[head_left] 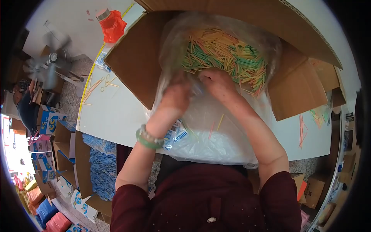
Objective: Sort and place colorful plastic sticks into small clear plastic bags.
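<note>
A large open cardboard box (133, 60) lies tipped toward me, lined with a clear plastic bag (174, 42). Inside is a heap of thin sticks (216, 46) in yellow, orange and green. At the near edge of the heap is my right hand (219, 83), its fingers curled together; what they hold, if anything, is hidden. My left hand (177, 94), wearing a green bangle at the wrist, is close beside it, and motion smears its fingers. Between the hands shows a blurred, bluish, see-through thing. A blue-and-white printed packet (176, 134) lies under my left forearm.
Loose sticks and loops (102, 85) lie on the white table (106, 112) at left, more sticks (302, 131) at right. A red-wrapped bottle (111, 26) stands at the far left. Below the table's left side, a carton (102, 166) holds blue packets. Beyond are a fan (52, 58) and a person (24, 100).
</note>
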Demonstrator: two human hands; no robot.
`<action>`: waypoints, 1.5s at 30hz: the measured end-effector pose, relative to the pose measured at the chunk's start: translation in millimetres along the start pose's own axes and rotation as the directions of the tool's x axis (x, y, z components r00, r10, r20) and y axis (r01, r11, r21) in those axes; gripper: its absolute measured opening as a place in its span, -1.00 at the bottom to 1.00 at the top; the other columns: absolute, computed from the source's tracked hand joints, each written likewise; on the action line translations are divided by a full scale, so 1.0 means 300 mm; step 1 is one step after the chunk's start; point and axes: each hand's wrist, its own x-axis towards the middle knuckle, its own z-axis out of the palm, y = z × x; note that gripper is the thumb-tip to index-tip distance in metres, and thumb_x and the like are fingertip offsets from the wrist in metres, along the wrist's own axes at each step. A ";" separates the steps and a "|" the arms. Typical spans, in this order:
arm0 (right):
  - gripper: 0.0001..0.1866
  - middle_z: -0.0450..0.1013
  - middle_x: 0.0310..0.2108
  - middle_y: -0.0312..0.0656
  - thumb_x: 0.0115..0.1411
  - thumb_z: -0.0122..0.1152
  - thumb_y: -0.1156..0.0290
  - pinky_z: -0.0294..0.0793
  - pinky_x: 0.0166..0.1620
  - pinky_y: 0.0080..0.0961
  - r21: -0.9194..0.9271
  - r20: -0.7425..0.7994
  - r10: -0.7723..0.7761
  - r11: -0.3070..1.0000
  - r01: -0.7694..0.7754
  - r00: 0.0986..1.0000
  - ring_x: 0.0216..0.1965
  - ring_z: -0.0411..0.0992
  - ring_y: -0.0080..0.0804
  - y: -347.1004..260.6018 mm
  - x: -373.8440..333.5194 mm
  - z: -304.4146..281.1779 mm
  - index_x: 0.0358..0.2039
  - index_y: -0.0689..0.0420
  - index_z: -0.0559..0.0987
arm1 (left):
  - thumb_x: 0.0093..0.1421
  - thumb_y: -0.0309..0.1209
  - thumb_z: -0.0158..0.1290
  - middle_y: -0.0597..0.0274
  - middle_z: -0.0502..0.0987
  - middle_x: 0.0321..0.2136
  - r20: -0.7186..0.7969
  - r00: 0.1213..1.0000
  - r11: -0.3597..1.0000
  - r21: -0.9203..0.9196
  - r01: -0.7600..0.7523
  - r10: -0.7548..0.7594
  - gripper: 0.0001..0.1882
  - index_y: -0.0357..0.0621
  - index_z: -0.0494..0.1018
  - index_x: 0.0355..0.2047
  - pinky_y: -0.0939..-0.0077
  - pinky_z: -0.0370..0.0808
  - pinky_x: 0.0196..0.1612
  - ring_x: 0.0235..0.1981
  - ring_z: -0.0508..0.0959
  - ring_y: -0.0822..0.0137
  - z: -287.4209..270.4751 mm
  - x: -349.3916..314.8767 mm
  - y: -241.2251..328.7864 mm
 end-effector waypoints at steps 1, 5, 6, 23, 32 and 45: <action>-0.84 0.49 -0.26 -0.03 0.08 0.11 0.34 0.45 -0.14 -0.27 -0.091 -0.005 -0.002 0.996 0.001 1.000 -0.19 0.46 -0.12 0.002 0.012 0.004 -0.34 0.04 0.59 | 0.05 -0.49 0.03 -0.23 0.28 0.10 -0.003 0.969 0.961 -0.128 0.245 -0.247 -0.84 -0.25 0.45 -0.33 0.21 0.15 0.25 0.17 0.24 -0.12 0.021 0.025 -0.018; -0.82 0.48 -0.25 -0.06 0.08 0.06 0.37 0.44 -0.13 -0.24 -0.325 -0.102 0.005 0.945 -0.038 0.995 -0.18 0.44 -0.10 -0.068 0.147 0.072 -0.34 0.04 0.60 | 0.06 -0.55 -0.03 -0.19 0.47 -0.25 -0.335 0.892 0.948 -0.203 0.247 -0.304 -0.91 -0.31 0.41 -0.41 0.16 0.36 0.00 -0.10 0.43 -0.11 0.041 0.047 -0.073; -0.82 0.48 -0.25 -0.06 0.08 0.06 0.37 0.44 -0.13 -0.24 -0.323 -0.100 0.008 0.945 -0.040 0.995 -0.18 0.44 -0.10 -0.068 0.169 0.083 -0.34 0.04 0.60 | 0.06 -0.55 -0.03 -0.19 0.47 -0.25 -0.331 0.893 0.947 -0.204 0.249 -0.306 -0.91 -0.31 0.41 -0.41 0.16 0.36 0.00 -0.10 0.43 -0.11 0.047 0.046 -0.059; -0.81 0.55 -0.38 -0.17 -0.03 0.14 0.33 0.38 -0.18 -0.32 -0.703 0.096 0.093 0.712 0.001 0.991 -0.23 0.50 -0.30 -0.137 0.357 0.190 -0.41 0.04 0.64 | 0.09 -0.59 0.00 -0.39 0.29 0.03 -0.285 0.875 0.855 -0.464 0.230 -0.390 -0.92 -0.39 0.34 -0.46 0.28 0.31 0.07 0.02 0.34 -0.24 0.019 -0.022 -0.015; -0.81 0.54 -0.37 -0.10 0.00 0.06 0.50 0.39 -0.18 -0.25 -0.705 -0.062 0.041 0.706 -0.072 0.997 -0.26 0.51 -0.22 0.000 0.320 0.047 -0.36 0.09 0.59 | 0.18 -0.54 -0.01 0.10 0.48 -0.41 -0.081 0.812 0.550 -0.774 0.314 -0.577 -0.90 -0.37 0.35 -0.41 0.48 0.41 -0.23 -0.35 0.44 0.38 -0.040 -0.081 0.012; -0.85 0.41 -0.49 -0.30 0.18 0.03 0.35 0.29 -0.24 -0.51 0.676 0.036 0.403 0.664 -0.320 0.914 -0.38 0.35 -0.46 0.215 -0.057 -0.152 -0.34 0.17 0.42 | 0.26 -0.53 -0.07 0.28 0.57 -0.35 0.347 0.791 -0.129 -0.936 0.329 -0.503 -0.86 -0.26 0.48 -0.24 0.58 0.52 -0.26 -0.37 0.54 0.51 0.011 -0.076 0.123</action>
